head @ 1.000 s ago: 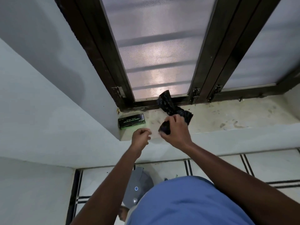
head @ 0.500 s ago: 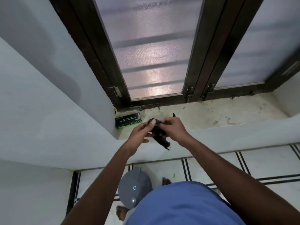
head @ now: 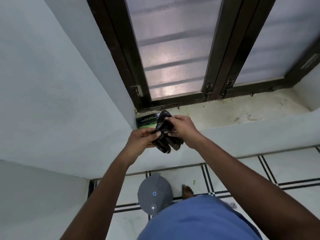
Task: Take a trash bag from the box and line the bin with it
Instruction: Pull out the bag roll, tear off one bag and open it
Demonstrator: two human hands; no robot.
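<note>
Bag (head: 164, 135), black and still crumpled, is pinched between left hand (head: 141, 141) and right hand (head: 181, 130) above the sill, with the box (head: 147, 121) at 11 o'clock. Taking out is done; unfolding and lining the lidded bin (head: 155, 194), at 6 o'clock, are left.

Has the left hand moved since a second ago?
Yes. The left hand has come up and right, away from the sill's front edge, and now pinches the trash bag.

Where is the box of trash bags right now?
In the head view, the box lies on the windowsill at its left corner, against the wall, just behind the trash bag held in both hands.
</note>
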